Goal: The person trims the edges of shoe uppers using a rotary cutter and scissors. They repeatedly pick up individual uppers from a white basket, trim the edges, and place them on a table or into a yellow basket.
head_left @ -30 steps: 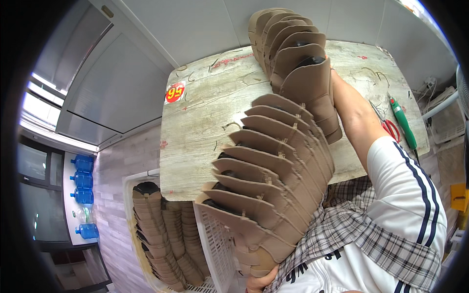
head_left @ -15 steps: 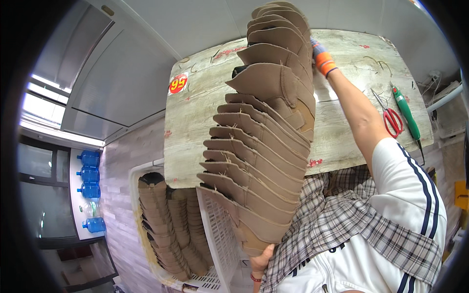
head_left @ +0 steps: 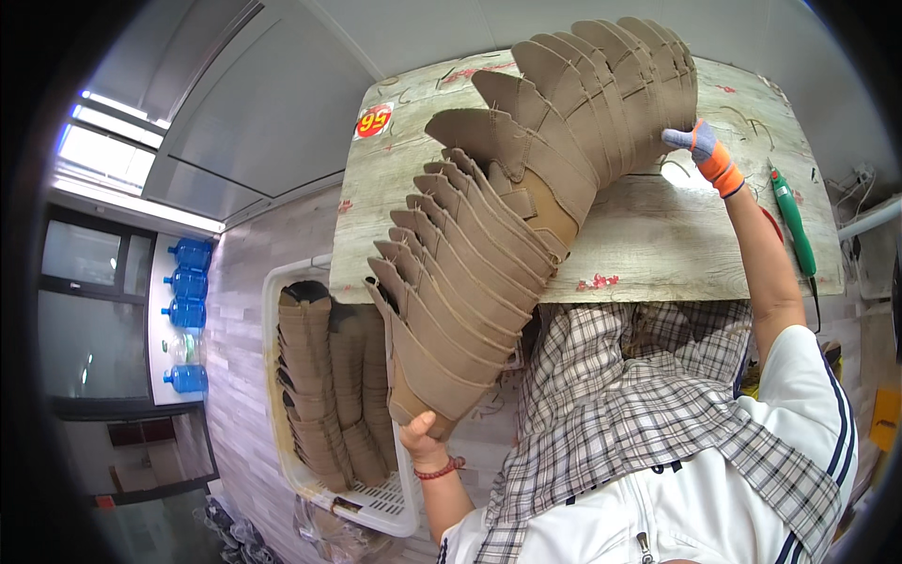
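Observation:
A long curved stack of nested brown shoe uppers (head_left: pixel 451 273) stretches diagonally between my hands, over the left part of the table (head_left: pixel 648 249). My bare left hand (head_left: pixel 426 439), with a red bracelet at the wrist, grips the near lower end, its thumb on the brown surface. At the far right end, my right hand (head_left: pixel 700 148), in a grey and orange glove, holds the stack's side with its thumb toward me; its other fingers are partly hidden. Loose thread ends stick out along the uppers' edges.
A white plastic crate (head_left: pixel 376 519) at the left holds more stacked brown uppers (head_left: pixel 310 395). On the table's right lie a green corded hand tool (head_left: pixel 794 221) and red-handled scissors (head_left: pixel 772 223), mostly hidden by my arm. Blue water bottles (head_left: pixel 191 282) line the far left.
The stack's far end has swung right and come lower, and its near end has shifted left and up with my left hand. My right hand has moved right and toward me.

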A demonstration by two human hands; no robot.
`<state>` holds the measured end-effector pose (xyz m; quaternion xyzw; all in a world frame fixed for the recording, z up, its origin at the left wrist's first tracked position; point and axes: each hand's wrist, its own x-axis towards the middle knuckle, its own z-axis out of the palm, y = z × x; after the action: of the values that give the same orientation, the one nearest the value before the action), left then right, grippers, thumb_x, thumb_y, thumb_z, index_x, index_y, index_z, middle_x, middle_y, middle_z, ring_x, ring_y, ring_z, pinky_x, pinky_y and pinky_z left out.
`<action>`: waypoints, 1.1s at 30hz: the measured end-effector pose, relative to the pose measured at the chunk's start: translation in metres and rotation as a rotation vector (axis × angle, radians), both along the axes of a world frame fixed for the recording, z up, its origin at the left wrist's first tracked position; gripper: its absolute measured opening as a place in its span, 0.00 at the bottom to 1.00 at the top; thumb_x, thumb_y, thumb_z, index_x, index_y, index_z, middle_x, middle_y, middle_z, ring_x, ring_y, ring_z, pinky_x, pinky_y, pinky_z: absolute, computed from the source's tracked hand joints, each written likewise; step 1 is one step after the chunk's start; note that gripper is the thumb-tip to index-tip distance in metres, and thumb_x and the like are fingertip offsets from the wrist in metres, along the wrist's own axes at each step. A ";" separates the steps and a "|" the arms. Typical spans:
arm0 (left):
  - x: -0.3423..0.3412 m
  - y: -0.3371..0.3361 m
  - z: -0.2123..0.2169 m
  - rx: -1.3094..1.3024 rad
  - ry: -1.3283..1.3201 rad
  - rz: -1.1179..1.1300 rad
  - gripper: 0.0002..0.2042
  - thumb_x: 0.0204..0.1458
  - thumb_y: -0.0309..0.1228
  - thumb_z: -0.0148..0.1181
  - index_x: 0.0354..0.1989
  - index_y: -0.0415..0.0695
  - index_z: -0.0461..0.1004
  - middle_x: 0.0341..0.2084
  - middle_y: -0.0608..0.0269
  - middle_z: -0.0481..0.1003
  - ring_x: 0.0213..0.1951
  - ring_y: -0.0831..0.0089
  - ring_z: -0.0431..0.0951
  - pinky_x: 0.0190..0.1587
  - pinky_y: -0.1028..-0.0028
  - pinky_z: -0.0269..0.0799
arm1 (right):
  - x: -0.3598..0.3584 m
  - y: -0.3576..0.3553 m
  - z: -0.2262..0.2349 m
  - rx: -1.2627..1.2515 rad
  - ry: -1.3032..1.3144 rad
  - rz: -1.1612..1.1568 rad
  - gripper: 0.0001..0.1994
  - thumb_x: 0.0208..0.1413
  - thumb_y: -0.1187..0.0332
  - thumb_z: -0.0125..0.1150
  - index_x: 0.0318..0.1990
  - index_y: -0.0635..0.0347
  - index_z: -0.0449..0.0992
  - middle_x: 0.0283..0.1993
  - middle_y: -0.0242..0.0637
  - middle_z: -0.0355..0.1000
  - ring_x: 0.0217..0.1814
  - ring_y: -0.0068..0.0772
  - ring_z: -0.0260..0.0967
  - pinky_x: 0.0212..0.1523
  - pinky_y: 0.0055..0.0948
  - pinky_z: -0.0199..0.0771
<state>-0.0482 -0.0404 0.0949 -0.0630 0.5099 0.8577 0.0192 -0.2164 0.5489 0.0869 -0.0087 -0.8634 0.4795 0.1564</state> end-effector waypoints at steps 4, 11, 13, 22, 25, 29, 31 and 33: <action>0.009 -0.010 -0.009 0.033 -0.017 0.039 0.41 0.32 0.29 0.58 0.63 0.35 0.57 0.55 0.49 0.66 0.55 0.54 0.69 0.58 0.58 0.66 | 0.023 -0.027 0.014 -0.253 0.033 0.003 0.13 0.55 0.64 0.60 0.42 0.65 0.80 0.37 0.34 0.78 0.35 0.22 0.74 0.39 0.24 0.74; 0.033 -0.022 -0.036 0.067 -0.039 0.059 0.42 0.30 0.27 0.56 0.64 0.36 0.55 0.56 0.46 0.64 0.57 0.48 0.67 0.59 0.51 0.66 | 0.058 -0.038 0.021 -0.644 -0.082 -0.233 0.16 0.52 0.62 0.65 0.42 0.66 0.80 0.36 0.37 0.79 0.34 0.21 0.75 0.35 0.23 0.75; 0.036 -0.023 -0.042 0.130 -0.059 0.081 0.43 0.30 0.27 0.56 0.64 0.36 0.55 0.56 0.46 0.65 0.57 0.47 0.67 0.59 0.51 0.66 | 0.060 -0.035 0.020 -0.656 -0.070 -0.273 0.16 0.53 0.61 0.65 0.42 0.66 0.80 0.36 0.37 0.78 0.33 0.21 0.74 0.34 0.23 0.75; 0.040 -0.034 -0.055 0.155 -0.101 0.112 0.44 0.29 0.25 0.56 0.65 0.35 0.54 0.57 0.44 0.64 0.57 0.47 0.66 0.59 0.50 0.66 | 0.066 -0.029 0.060 0.329 0.273 -0.658 0.23 0.49 0.55 0.69 0.43 0.66 0.76 0.29 0.32 0.73 0.32 0.23 0.67 0.35 0.27 0.69; 0.038 -0.032 -0.050 0.192 -0.095 0.076 0.44 0.29 0.25 0.56 0.65 0.35 0.54 0.57 0.45 0.64 0.58 0.47 0.66 0.59 0.51 0.65 | 0.075 -0.117 0.077 0.028 0.229 -0.357 0.27 0.45 0.55 0.72 0.49 0.61 0.74 0.35 0.36 0.75 0.37 0.29 0.71 0.40 0.27 0.70; 0.037 -0.030 -0.048 0.145 -0.076 0.105 0.43 0.30 0.25 0.57 0.65 0.35 0.54 0.57 0.46 0.64 0.58 0.48 0.66 0.60 0.52 0.65 | 0.058 -0.206 0.072 0.218 -0.023 -0.062 0.45 0.39 0.52 0.74 0.67 0.48 0.57 0.49 0.38 0.74 0.49 0.38 0.73 0.49 0.31 0.72; 0.038 -0.031 -0.051 0.114 -0.078 0.121 0.43 0.30 0.25 0.57 0.65 0.35 0.54 0.57 0.46 0.64 0.58 0.48 0.66 0.60 0.52 0.65 | 0.056 -0.217 0.067 0.301 -0.093 -0.034 0.48 0.36 0.50 0.74 0.68 0.46 0.55 0.51 0.39 0.74 0.49 0.41 0.73 0.49 0.32 0.72; 0.038 -0.032 -0.050 0.126 -0.077 0.082 0.43 0.31 0.25 0.58 0.65 0.35 0.54 0.57 0.46 0.65 0.58 0.49 0.66 0.59 0.53 0.65 | 0.055 -0.224 0.066 0.370 -0.161 0.017 0.50 0.35 0.49 0.75 0.68 0.43 0.55 0.51 0.40 0.74 0.49 0.43 0.74 0.49 0.32 0.73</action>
<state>-0.0103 -0.0725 0.0451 -0.1154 0.4506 0.8852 0.0074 -0.1618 0.3252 0.1527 -0.0108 -0.9465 0.3120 0.0817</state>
